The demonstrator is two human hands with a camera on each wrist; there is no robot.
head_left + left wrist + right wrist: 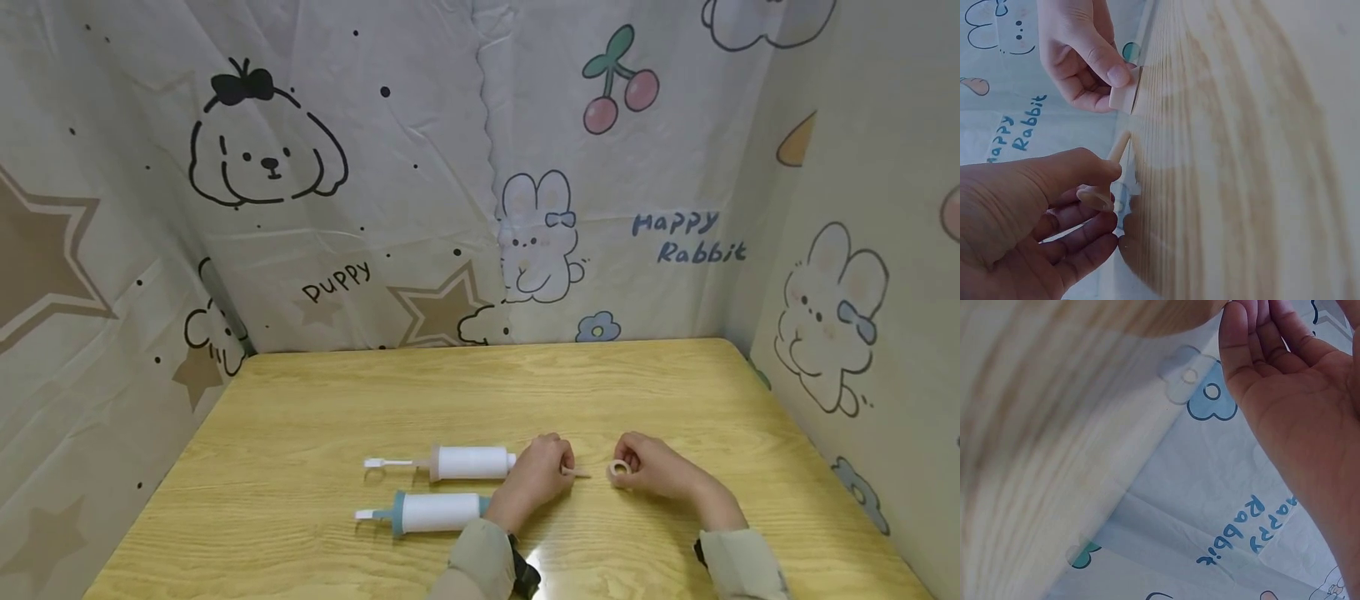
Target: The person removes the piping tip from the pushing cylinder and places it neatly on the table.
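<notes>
My left hand (538, 471) pinches a thin beige rod (1120, 147) between thumb and fingers; a rounded flange sits at the rod's near end in the left wrist view. The rod's tip points right, toward my right hand (658, 468). That hand pinches a small beige ring (611, 474) by its right side, low over the table, with the ring's hole facing the head camera. A short gap separates rod and ring. In the right wrist view the right hand's fingers (1266, 337) show at the top, while the ring is hidden.
Left of my left hand lie two white cylinders on the wooden table (300, 417). One cylinder (472, 463) has a beige end with a white-tipped stem; the nearer cylinder (438, 512) has teal ends and a white tip. A printed curtain (420, 167) stands behind the table.
</notes>
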